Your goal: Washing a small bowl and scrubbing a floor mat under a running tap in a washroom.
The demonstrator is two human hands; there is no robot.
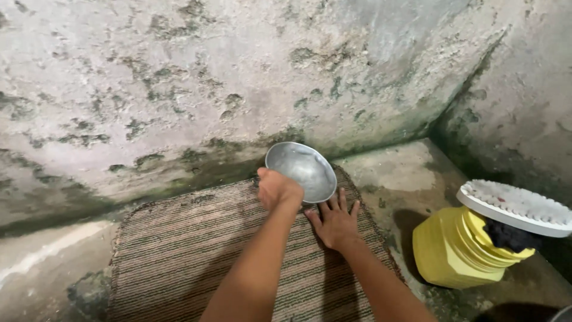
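Near right, a yellow ribbed container (451,250) stands on the concrete floor (399,170), a white round lid (515,206) tilted on top, something dark tucked beneath. Left of it, the striped mat (190,256) fills the middle. Right hand (335,222) lies flat on the mat, fingers spread, holding nothing. Left hand (277,189) curls tight around the metal bowl (301,171), tipped on edge at the mat's far side. Beyond, the stained wall (238,77).

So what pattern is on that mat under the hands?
The mat has thin brown and pale stripes, shown in the head view.
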